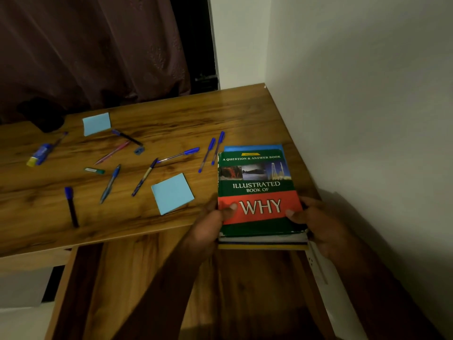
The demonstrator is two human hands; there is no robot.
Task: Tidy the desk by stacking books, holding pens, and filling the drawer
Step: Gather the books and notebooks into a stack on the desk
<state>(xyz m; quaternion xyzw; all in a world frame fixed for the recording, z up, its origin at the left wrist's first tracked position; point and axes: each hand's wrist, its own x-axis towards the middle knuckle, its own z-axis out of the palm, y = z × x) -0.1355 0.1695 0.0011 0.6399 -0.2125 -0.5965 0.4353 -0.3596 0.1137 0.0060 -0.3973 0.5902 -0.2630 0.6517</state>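
Note:
A stack of books lies at the desk's right front corner, topped by a green and red book titled "Illustrated Book of Why". My left hand grips the stack's left near edge, thumb on the cover. On the right near edge, my right hand grips the same stack. Several blue pens lie scattered over the wooden desk, with a black marker near the front left. Below the desk's front edge an open wooden drawer shows.
Two blue sticky-note pads lie on the desk. A glue stick, a small green eraser and a blue sharpener sit at the left. A white wall borders the right side; a dark curtain hangs behind.

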